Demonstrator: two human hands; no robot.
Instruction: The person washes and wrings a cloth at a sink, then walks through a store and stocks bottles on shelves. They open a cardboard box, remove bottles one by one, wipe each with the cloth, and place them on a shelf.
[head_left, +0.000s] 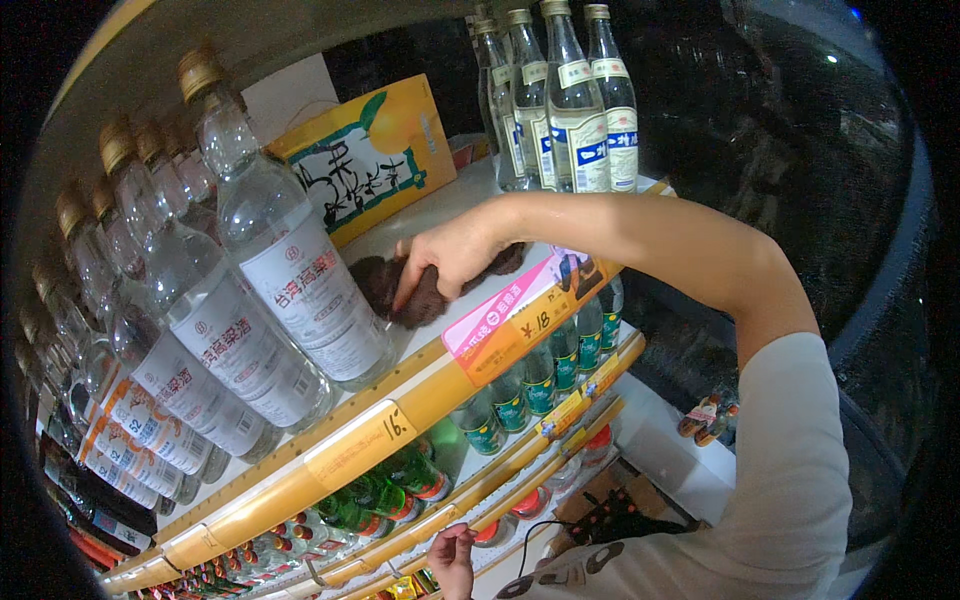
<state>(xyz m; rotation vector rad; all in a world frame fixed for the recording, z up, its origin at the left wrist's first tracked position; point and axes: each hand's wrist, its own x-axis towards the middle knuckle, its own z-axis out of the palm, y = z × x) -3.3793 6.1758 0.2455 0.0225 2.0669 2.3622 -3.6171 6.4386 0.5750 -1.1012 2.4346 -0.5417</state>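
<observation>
A dark brown cloth (424, 300) lies bunched on the white shelf board (409, 334), and my right hand (450, 251) presses on it with fingers curled over it. Just left of the cloth stands a large clear glass bottle with a gold cap and white label (300, 262). Behind my hand leans a yellow box with a fruit picture (382, 157). Low in the view, my left hand (452, 559) is by the lower shelf edges, its fingers bent together; whether it holds anything is not clear.
Several clear bottles (577, 112) stand at the shelf's far end, beyond my forearm. More gold-capped bottles (202, 337) crowd the left. Yellow price strips (360, 442) run along the shelf edge. Lower shelves hold green bottles (390, 487) and green-labelled clear bottles (540, 382).
</observation>
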